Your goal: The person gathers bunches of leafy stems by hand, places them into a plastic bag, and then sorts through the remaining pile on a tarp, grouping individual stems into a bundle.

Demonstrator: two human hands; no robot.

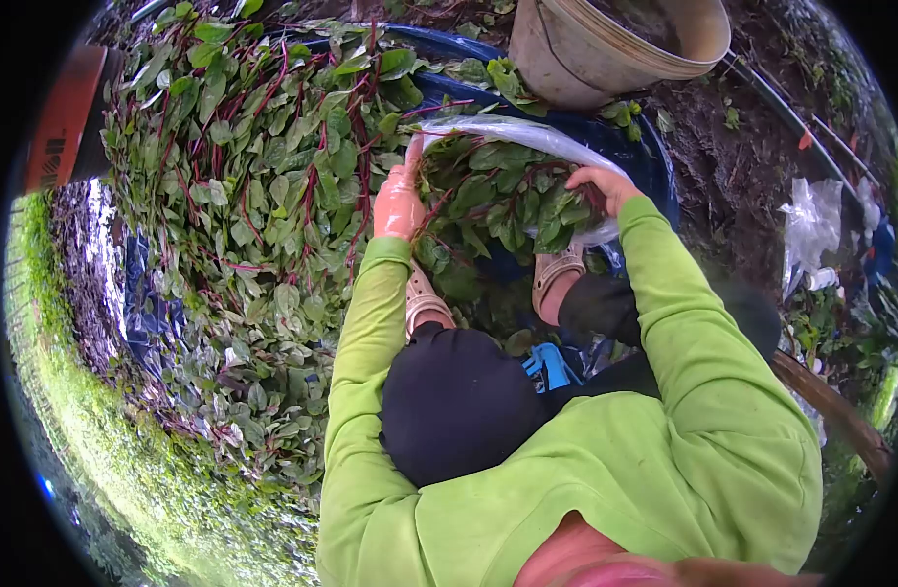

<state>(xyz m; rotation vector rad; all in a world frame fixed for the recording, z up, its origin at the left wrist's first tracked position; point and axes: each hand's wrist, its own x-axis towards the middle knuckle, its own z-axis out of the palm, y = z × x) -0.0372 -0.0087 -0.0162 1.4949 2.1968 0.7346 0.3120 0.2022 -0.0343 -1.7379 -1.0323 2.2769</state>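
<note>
A clear plastic bag (527,129) lies with its mouth spread wide between my hands, over leafy greens with red stems (513,191). My left hand (400,203) looks wet and is closed on the bag's left edge, one finger stretched along it. At the right side of the mouth, my right hand (607,186) pinches the bag's rim, its fingertips close to the leaves. A large heap of the same greens (273,147) spreads beside my left hand. The lower part of the bag is hidden by leaves and my legs.
A dirty pale bucket (566,68) stands beyond the bag, at the edge of a blue tarp (656,166). A blue tool (550,367) lies by my legs. Crumpled clear plastic (814,220) and a wooden pole (830,411) are at the right. An orange object (66,117) stands far left.
</note>
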